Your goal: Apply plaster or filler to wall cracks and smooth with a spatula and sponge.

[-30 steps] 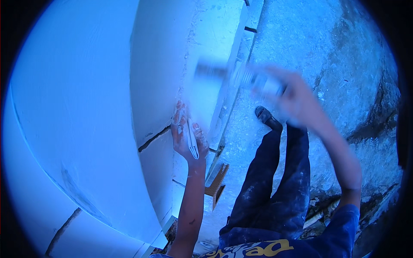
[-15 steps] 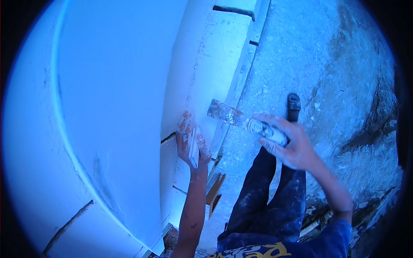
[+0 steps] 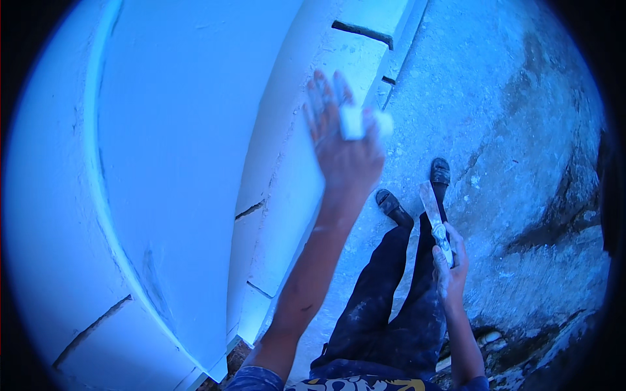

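Observation:
My left hand (image 3: 345, 146) reaches over the pale stepped ledge (image 3: 355, 58), its fingers stretched forward. A small, flat white piece (image 3: 353, 123) is caught at the thumb side; motion blur hides what kind it is. Whether the fingers touch the ledge I cannot tell. Lower and to the right, my right hand (image 3: 452, 270) grips the handle of a putty knife (image 3: 431, 207). Its smeared blade points away from me, over my leg. Pale dust or plaster marks both hands.
A broad smooth panel (image 3: 189, 163) fills the left side, with a raised border along its left edge. Dark gaps (image 3: 362, 32) cut across the ledge. Rough, stained concrete ground (image 3: 495, 130) lies to the right, where my shoes (image 3: 441, 171) stand.
My left hand has moved forward along the ledge with the white piece. My right hand has dropped back toward my leg, and the putty knife's blade has swung from pointing left to pointing forward.

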### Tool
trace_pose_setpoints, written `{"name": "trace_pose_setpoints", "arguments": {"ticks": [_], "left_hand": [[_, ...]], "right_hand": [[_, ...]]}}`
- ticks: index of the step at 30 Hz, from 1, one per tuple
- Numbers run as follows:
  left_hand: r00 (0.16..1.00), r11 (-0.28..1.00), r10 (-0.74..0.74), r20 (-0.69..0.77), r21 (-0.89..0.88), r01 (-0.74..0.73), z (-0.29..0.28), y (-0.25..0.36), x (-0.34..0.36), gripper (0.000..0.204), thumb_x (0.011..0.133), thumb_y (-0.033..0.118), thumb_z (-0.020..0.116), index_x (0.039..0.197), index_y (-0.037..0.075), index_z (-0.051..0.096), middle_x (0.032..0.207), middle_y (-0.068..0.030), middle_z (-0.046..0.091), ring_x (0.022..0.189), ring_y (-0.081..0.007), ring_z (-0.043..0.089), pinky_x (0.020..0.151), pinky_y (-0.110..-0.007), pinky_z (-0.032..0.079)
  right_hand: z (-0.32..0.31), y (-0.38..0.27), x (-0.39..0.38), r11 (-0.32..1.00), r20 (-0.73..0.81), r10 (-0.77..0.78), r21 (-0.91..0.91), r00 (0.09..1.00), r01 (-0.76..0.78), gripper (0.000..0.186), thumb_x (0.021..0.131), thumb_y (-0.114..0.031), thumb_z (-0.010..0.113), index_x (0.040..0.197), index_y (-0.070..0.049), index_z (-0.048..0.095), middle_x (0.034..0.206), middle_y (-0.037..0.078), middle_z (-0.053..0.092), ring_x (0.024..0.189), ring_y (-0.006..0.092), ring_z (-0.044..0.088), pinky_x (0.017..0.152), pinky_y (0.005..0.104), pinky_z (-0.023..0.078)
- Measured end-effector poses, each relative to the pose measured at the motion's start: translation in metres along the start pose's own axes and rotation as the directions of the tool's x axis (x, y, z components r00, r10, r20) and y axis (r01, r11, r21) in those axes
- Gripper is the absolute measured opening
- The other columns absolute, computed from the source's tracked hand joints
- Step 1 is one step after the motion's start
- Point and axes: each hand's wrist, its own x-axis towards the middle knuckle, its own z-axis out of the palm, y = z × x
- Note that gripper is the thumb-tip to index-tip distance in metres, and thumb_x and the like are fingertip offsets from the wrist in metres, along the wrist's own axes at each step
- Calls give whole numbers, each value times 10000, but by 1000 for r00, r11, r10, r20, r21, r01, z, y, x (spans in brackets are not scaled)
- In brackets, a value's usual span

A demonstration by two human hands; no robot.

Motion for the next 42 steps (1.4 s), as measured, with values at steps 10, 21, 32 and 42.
{"name": "trace_pose_setpoints", "arguments": {"ticks": [10,21,32,42], "left_hand": [[935,811,352,-52,-482,-332,12,51,66,478,1054,322,432,1339,-26,592,1500,-241,488,1418,-441,417,1190,-507,322],[859,594,417,296,-804,-11,23,52,60,567,1032,388,469,1493,58,467,1589,-168,401,1457,-312,413,1209,-407,314],[951,972,121,284,-230,-55,-53,-31,54,626,1041,394,294,1528,31,443,1639,-131,350,1545,-333,248,1259,-445,172],[958,903,-108,264,-378,205,-61,26,74,669,1027,445,406,1525,-3,420,1634,-192,331,1544,-349,242,1250,-488,189]], "right_hand": [[-21,11,10,999,-37,35,31,999,-34,493,967,-85,690,1436,-56,542,971,3,640,566,8,425,470,193,318],[-34,-18,49,995,13,92,33,996,-92,483,960,-79,692,1422,-57,555,1002,5,634,581,2,431,472,180,317],[-76,-52,95,994,76,75,-81,994,-69,459,966,-73,680,1404,-8,558,1180,66,618,846,58,523,697,196,426],[-115,-74,125,992,43,120,-47,992,-118,477,974,-80,673,1429,-25,542,1069,15,632,697,22,467,569,186,364]]}}
